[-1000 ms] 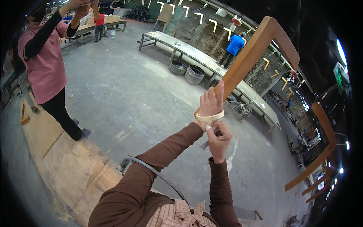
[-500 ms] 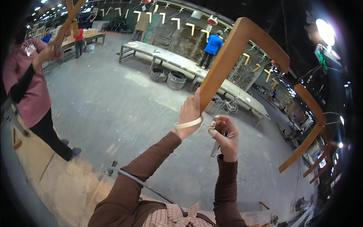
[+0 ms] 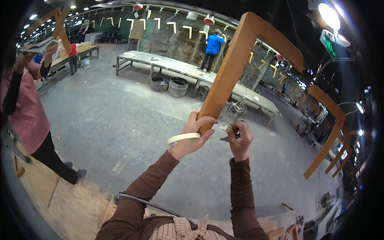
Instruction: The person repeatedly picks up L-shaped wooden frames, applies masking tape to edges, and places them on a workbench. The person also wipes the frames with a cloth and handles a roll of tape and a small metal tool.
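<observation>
My left hand (image 3: 192, 129) is wrapped round the lower end of a brown L-shaped wooden part (image 3: 224, 80), its thumb and fingers on either side. The part slants up to a corner, and its shorter arm runs down to the right. A roll of cream masking tape (image 3: 184, 138) circles my left wrist. Just right of the part, apart from it, my right hand (image 3: 242, 140) is closed on a small folded grey sheet (image 3: 225, 139), maybe sandpaper. Pale wrapping shows at its fingertips.
More brown L-shaped parts (image 3: 338, 120) hang at the right. Beyond stands a long table (image 3: 160, 62) with black buckets (image 3: 178, 87) beside it. A co-worker in pink (image 3: 28, 112) stands at the left on the wooden platform (image 3: 40, 188). A metal rod (image 3: 156, 206) crosses near my left forearm.
My left hand has shifted its grip, with thumb and fingers now spread round the part's end. My right hand has turned, its fingers curled tighter. The pink-clad co-worker's arms have moved.
</observation>
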`<state>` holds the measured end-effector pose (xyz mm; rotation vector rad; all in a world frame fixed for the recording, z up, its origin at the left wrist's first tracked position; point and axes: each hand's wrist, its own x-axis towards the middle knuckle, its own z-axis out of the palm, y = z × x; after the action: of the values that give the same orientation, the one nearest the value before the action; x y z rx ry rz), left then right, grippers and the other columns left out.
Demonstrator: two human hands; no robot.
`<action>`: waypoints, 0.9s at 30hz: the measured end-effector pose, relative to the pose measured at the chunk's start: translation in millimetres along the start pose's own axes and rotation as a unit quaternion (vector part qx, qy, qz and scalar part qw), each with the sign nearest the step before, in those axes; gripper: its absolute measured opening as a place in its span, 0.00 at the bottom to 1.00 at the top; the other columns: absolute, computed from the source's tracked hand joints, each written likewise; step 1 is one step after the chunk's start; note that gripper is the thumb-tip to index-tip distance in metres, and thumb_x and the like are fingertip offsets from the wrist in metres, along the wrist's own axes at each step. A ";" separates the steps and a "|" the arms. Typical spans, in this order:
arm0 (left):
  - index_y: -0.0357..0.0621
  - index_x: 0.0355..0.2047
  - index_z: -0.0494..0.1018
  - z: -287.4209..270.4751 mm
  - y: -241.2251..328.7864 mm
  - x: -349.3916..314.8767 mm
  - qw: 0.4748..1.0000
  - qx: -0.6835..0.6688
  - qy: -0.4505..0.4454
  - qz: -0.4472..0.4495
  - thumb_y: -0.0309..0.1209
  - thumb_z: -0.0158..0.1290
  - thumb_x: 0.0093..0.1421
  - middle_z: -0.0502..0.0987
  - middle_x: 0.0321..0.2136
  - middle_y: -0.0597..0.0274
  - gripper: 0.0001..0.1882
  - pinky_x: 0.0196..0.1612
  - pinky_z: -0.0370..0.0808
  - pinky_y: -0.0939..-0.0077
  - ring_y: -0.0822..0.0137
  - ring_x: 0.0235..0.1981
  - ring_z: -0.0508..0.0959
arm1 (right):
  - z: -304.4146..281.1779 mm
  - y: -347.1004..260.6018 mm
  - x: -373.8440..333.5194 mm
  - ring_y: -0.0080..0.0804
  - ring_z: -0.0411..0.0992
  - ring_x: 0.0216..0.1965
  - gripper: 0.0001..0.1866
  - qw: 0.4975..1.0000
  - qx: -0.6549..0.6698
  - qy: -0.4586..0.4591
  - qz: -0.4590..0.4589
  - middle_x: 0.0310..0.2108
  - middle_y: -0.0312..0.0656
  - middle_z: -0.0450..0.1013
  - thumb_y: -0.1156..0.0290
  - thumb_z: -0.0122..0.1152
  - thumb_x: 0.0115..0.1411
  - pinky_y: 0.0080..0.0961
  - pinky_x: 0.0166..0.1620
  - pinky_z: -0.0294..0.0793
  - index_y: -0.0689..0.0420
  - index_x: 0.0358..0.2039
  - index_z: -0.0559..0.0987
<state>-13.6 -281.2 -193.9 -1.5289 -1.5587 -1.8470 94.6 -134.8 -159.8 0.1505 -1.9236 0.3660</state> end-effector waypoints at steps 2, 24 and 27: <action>0.45 0.41 0.74 1.1 4.8 0.8 1.000 -0.027 -0.016 0.002 0.31 0.57 0.55 0.65 0.44 0.52 0.13 0.50 0.66 0.67 0.57 0.47 0.67 | -0.7 3.7 -0.1 0.38 0.67 0.21 0.10 0.999 -0.035 -0.009 -0.032 0.20 0.41 0.68 0.77 0.66 0.44 0.30 0.25 0.65 0.59 0.25 0.73; 0.37 0.31 0.66 37.4 9.4 -6.7 0.995 0.031 -0.066 -0.066 0.32 0.45 0.66 0.64 0.28 0.69 0.10 0.32 0.59 0.83 0.77 0.28 0.61 | -25.5 36.5 -31.8 0.35 0.69 0.26 0.11 0.970 -0.232 0.010 -0.074 0.21 0.35 0.65 0.62 0.62 0.46 0.32 0.30 0.67 0.52 0.20 0.70; 0.36 0.33 0.67 43.0 14.2 -7.3 0.993 0.043 -0.058 -0.089 0.36 0.47 0.66 0.66 0.29 0.68 0.13 0.33 0.61 0.83 0.77 0.29 0.63 | -28.4 19.2 -31.7 0.44 0.72 0.24 0.11 0.996 0.020 0.031 0.078 0.19 0.43 0.71 0.63 0.61 0.44 0.37 0.27 0.68 0.57 0.17 0.74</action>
<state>22.5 -253.4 -198.4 -1.5265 -1.8586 -1.7826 126.3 -109.6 -183.1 0.0150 -1.8715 0.5082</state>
